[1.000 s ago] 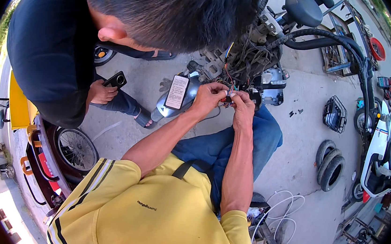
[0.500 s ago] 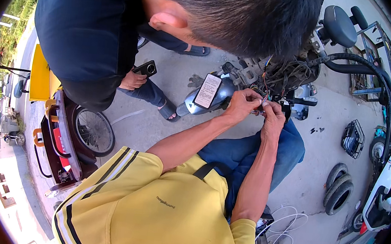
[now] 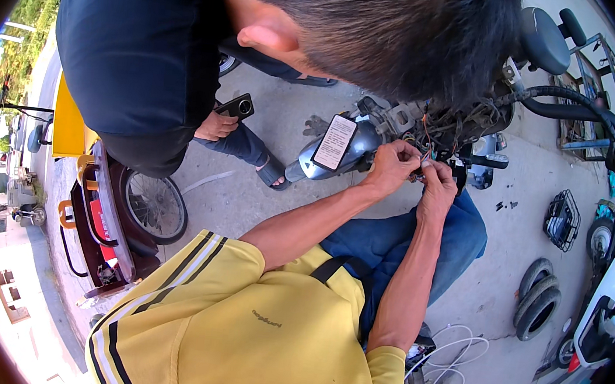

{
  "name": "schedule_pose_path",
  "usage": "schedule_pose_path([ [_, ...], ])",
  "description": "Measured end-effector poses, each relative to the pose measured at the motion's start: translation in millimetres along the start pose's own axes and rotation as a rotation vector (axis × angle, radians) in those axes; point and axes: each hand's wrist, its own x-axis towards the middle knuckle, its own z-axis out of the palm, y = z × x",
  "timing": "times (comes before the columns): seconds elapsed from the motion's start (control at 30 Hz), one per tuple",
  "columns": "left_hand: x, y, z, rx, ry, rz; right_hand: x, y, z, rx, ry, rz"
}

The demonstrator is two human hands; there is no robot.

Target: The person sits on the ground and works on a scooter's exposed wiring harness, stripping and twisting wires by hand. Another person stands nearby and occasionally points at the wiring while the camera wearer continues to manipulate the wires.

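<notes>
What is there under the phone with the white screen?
The phone lies over a curved silver panel, which shows on both sides of it. The spot directly beneath is covered and cannot be seen.

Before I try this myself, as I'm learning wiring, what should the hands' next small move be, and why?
I'd probably have the right hand gently tease one strand aside while the left hand steadies the rest: both hands' fingertips pinch close together at the thin coloured wires, which bunch there. Which strand each holds is too small to tell.
</notes>
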Motion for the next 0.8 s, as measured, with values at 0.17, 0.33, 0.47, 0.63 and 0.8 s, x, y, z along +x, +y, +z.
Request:
schedule_pose_path([
  [0.17, 0.2, -1.0, 2.5, 0.009, 0.027, 0.012, 0.7, 2.7, -1.8, -0.001, 0.008, 0.010],
  [0.33, 0.4, -7.6, 4.3, -0.029, 0.044, 0.049, 0.9, 2.4, -4.3, 0.019, -0.013, 0.061],
  [0.47, -3.7, -2.2, 5.5, 0.001, 0.045, 0.066, 2.0, 5.7, -6.3, 0.014, -0.010, 0.055],
  [0.63, -7.3, -0.8, 2.5, 0.037, 0.029, 0.113, 0.2, 2.0, -3.8, 0.006, -0.016, 0.051],
  [0.8, -11.6, 5.0, 0.8, 0.050, -0.012, 0.074, 0.2, 1.5, -3.8, 0.002, -0.011, 0.062],
])
